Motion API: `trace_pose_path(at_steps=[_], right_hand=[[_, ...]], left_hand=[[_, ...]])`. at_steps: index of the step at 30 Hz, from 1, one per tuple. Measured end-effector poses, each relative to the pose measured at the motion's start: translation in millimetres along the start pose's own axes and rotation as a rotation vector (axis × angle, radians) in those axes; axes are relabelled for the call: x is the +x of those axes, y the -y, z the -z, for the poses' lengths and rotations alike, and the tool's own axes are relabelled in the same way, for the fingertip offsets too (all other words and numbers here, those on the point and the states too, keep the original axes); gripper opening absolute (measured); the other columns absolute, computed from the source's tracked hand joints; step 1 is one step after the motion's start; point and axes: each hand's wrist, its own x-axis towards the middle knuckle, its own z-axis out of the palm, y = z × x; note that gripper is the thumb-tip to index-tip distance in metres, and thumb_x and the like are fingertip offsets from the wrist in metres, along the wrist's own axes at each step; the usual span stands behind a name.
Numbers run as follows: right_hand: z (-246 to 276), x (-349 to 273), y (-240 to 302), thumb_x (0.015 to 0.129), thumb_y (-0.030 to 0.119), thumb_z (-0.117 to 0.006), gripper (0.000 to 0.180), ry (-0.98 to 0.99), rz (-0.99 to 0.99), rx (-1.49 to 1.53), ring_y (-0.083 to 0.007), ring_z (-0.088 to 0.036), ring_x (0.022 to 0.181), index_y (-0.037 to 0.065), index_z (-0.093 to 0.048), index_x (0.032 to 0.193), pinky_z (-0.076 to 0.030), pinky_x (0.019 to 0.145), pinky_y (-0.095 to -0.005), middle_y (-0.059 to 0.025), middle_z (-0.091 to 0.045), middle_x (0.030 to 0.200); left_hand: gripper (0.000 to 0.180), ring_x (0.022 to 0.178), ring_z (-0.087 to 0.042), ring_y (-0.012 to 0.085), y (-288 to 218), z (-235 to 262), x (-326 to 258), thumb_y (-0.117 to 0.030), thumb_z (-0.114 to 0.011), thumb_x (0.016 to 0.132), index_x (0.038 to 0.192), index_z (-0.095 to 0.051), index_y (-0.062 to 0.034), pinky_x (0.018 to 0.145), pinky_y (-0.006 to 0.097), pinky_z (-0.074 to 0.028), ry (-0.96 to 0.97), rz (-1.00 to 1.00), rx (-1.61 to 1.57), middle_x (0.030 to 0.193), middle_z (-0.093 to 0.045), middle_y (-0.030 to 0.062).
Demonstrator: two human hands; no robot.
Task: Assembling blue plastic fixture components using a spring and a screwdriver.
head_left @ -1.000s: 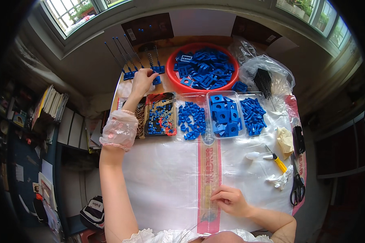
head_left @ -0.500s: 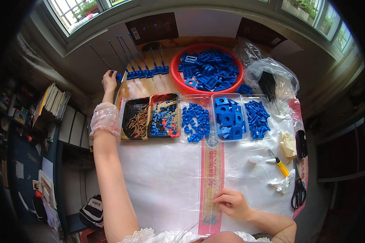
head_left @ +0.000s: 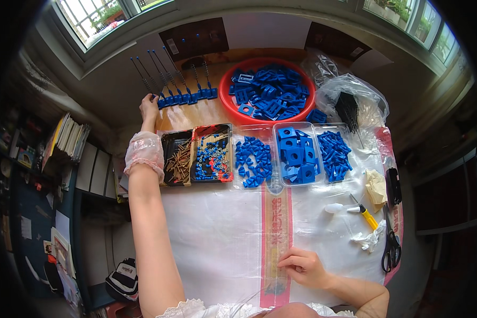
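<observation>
My left hand (head_left: pixel 149 106) touches matt blue plastic bases with thin metal rods (head_left: pixel 170 74) on the bare wood desk (head_left: pixel 212 110). My right hand (head_left: pixel 302 265) rests on glossy clear sheeting (head_left: pixel 212 233) — smooth, slightly wrinkled. Red bowl (head_left: pixel 228 85) — shiny plastic.

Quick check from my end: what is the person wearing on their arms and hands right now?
Both hands are bare, no gloves or rings visible. The left arm carries a crinkled, translucent pinkish sleeve cuff gathered around the forearm near the wrist. The right forearm is uncovered. White lace trim of the garment shows at the lower edge.
</observation>
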Motion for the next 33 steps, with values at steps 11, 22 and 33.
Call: trace_pose_path(at_steps=[11, 22, 33], right_hand=[[0, 1, 0, 0.081, -0.007, -0.071, 0.017, -0.001, 0.001, -0.005, -0.0179, -0.066, 0.070, 0.002, -0.073, 0.095, -0.051, 0.057, -0.0283, -0.0069, -0.070, 0.094], [0, 0, 0, 0.081, -0.008, -0.070, 0.017, 0.002, -0.007, -0.001, -0.0176, -0.066, 0.071, 0.001, -0.072, 0.095, -0.052, 0.057, -0.0281, -0.0070, -0.070, 0.094], [0, 0, 2, 0.081, -0.007, -0.071, 0.016, -0.003, 0.000, 0.004, -0.0176, -0.066, 0.072, 0.002, -0.072, 0.094, -0.051, 0.058, -0.0282, -0.0068, -0.069, 0.094]], left_hand=[[0.026, 0.106, -0.072, 0.0312, -2, -8, -3, -0.013, -0.067, 0.092, 0.117, -0.070, -0.0077, 0.093, 0.041, -0.054, 0.079, 0.013, 0.008, 0.109, -0.076, 0.0157], [0.054, 0.119, -0.064, 0.0424, -21, -8, -18, -0.001, -0.057, 0.087, 0.140, -0.047, -0.0027, 0.103, 0.046, -0.050, 0.126, 0.047, 0.037, 0.122, -0.068, 0.0248], [0.068, 0.130, -0.057, 0.0443, -3, 4, -23, -0.002, -0.059, 0.085, 0.148, -0.033, -0.0013, 0.110, 0.046, -0.045, 0.210, -0.072, -0.004, 0.136, -0.060, 0.0301]])
